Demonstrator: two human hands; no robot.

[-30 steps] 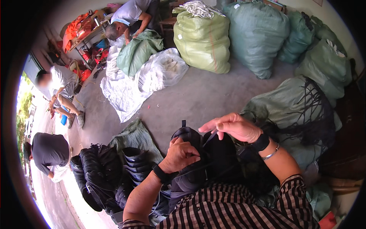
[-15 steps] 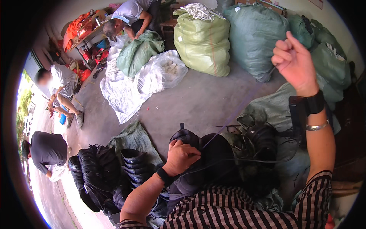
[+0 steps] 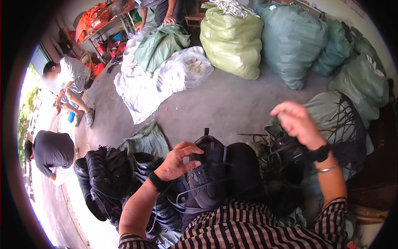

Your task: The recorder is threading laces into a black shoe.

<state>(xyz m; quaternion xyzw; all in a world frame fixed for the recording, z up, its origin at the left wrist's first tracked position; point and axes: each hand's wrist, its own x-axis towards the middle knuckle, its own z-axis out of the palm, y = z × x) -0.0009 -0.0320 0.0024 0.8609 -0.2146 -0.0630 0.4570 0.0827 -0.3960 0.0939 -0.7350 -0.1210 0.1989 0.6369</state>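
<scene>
A dark shoe (image 3: 204, 174) stands toe-down or heel-up in front of my body, I cannot tell which, with a loop tab at its far end and a loose grey lace (image 3: 188, 191) across its side. Beside the shoe's upper part is my left hand (image 3: 178, 162), its thumb and forefinger spread apart and nothing seen between them. My right hand (image 3: 296, 124) is raised to the right, over dark shoes (image 3: 286, 155) and green cloth. Motion smears its fingers, so a grip on anything cannot be made out. Another rounded black form (image 3: 240, 168) sits right of the shoe.
Stacked black shoes (image 3: 110, 178) lie to the left. Many dark laces (image 3: 346, 128) drape over a green sack at right. Full sacks, one yellow-green (image 3: 232, 41) and one blue-green (image 3: 292, 41), stand at the back. A person (image 3: 166, 16) bends over a green bag; two others are at left.
My right hand has come down and leftward from its raised place; the taut lace between my hands no longer shows. My left hand has shifted left off the shoe's top, its fingers now parted.
</scene>
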